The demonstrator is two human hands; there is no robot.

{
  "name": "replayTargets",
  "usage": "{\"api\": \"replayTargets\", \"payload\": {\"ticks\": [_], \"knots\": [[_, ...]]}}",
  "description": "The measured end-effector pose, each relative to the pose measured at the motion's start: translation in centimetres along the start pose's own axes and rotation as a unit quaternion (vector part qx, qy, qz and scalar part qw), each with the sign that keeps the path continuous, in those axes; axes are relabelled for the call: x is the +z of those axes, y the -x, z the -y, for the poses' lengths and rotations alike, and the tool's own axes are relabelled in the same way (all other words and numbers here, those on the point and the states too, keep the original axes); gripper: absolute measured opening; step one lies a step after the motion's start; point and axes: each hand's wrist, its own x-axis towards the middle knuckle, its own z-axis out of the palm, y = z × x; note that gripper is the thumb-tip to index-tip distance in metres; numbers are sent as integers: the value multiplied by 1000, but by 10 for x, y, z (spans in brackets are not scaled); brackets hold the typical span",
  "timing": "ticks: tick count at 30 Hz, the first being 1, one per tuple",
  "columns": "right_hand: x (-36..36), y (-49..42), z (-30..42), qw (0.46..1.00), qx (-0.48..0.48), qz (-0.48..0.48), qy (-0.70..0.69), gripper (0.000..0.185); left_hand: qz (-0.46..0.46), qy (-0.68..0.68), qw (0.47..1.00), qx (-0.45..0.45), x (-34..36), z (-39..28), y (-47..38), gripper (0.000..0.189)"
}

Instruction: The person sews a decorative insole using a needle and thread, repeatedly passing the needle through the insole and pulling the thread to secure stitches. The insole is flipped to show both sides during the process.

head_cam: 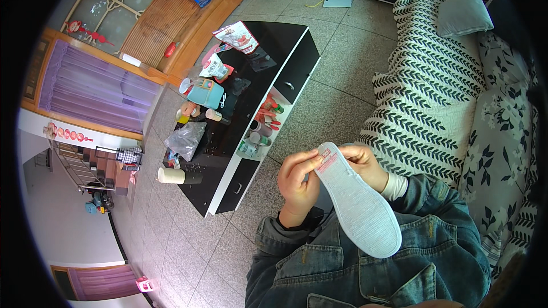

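Note:
A white shoe insole with red stitching at its narrow heel end lies slantwise before my denim jacket, its wide end towards my body. On the left of the heel end, my left hand pinches the edge between thumb and fingers, close to the red stitches. From the other side my right hand grips the same end, its fingertips partly hidden behind the insole. Both hands are above my lap, with the sole's flat woven face turned up.
Ahead to the left stands a black coffee table bearing a paper roll, a plastic bag, a blue basket and snack pouches. Its open shelf holds bottles. A sofa with a leaf-patterned cover is on the right.

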Motion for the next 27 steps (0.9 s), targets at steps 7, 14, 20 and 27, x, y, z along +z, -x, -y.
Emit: {"api": "replayTargets", "payload": {"ticks": [7,14,20,27], "knots": [[1,0,2,1000,1,-5,0,22,7,21,1000,-8,0,1,0,21],[5,1,1,999,7,-46,-10,16,39,31,999,10,1,3,-1,20],[6,-1,3,998,42,-26,-46,10,56,29,998,22,4,5,3,24],[-10,-9,21,961,191,-9,-201,21,58,6,998,23,2,7,7,24]]}}
